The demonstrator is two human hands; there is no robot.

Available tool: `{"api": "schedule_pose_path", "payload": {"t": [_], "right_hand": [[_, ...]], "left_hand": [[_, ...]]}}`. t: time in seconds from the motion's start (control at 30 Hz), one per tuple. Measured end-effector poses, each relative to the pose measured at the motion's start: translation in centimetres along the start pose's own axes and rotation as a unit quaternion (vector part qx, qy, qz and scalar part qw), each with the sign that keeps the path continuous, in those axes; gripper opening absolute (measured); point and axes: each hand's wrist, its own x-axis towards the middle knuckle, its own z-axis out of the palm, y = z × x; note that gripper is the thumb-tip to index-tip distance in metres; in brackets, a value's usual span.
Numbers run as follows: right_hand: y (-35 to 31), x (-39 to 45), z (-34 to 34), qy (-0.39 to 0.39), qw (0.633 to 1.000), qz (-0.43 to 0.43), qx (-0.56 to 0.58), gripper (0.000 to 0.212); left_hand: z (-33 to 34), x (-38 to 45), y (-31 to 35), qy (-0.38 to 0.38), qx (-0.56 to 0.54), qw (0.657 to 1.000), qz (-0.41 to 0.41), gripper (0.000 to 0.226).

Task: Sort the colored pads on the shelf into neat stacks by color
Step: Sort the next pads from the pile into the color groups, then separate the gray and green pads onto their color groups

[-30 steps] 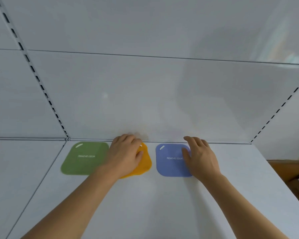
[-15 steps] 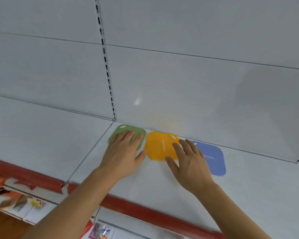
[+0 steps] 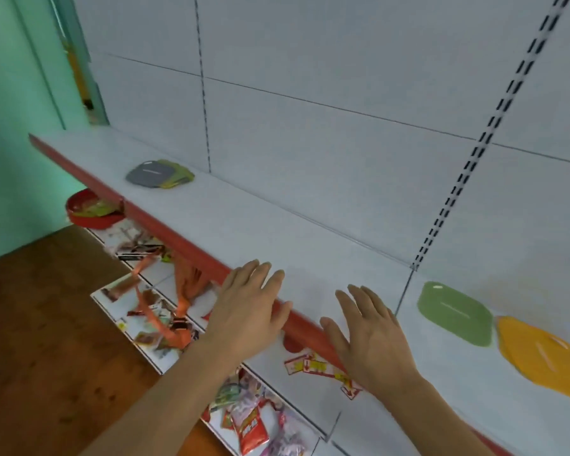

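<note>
Your hands have come off the pads, and your view has swung left along the shelf [image 3: 310,232]. A moment ago your left hand [image 3: 247,311] lay flat on the green pad [image 3: 454,312] and your right hand [image 3: 372,337] on the orange pad [image 3: 547,357]; now both hover with fingers straight and spread, holding nothing, over the shelf's front edge, the left one out over the red lip [image 3: 165,225]. The green pad lies flat on the shelf to your right, with the orange one just beside it and running off the frame edge. The blue pad that sat beyond the orange one is out of view now, so you can't check it from here.

Far down the shelf to your left there's a loose pile [image 3: 160,174]: a grey pad on top, with yellow-green edges fanned out beneath it. That one is not squared up, and it mixes colours. How many pads it holds is too blurred to tell.

So the three-colour row on the right looks finished with, and the job now seems to shift to that pile. It's well apart from your hands, so expect a long reach or a step left. The green edges there likely belong with the green pad on your right, and the grey probably needs its own spot. Fanned pads may slide when you lift the top one
</note>
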Motion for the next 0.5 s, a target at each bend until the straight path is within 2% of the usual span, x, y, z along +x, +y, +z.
{"api": "schedule_pose_path", "payload": {"t": [0.13,0.27,0.5], "right_hand": [[-8.6,5.2,2.1,-0.011,0.998,-0.058,0.008,0.072],[-14.5,10.8,3.8,-0.012,0.995,-0.094,0.011,0.069],[-23.7,24.6,9.4,0.007,0.989,-0.140,0.049,0.065]], "left_hand": [[-1.5,-1.1,-9.1,-0.009,0.010,0.998,-0.053,0.066],[-2.6,-0.7,-16.1,-0.015,0.017,0.995,-0.097,0.065],[-2.0,5.0,-29.7,-0.031,0.058,0.987,-0.150,0.074]]}}
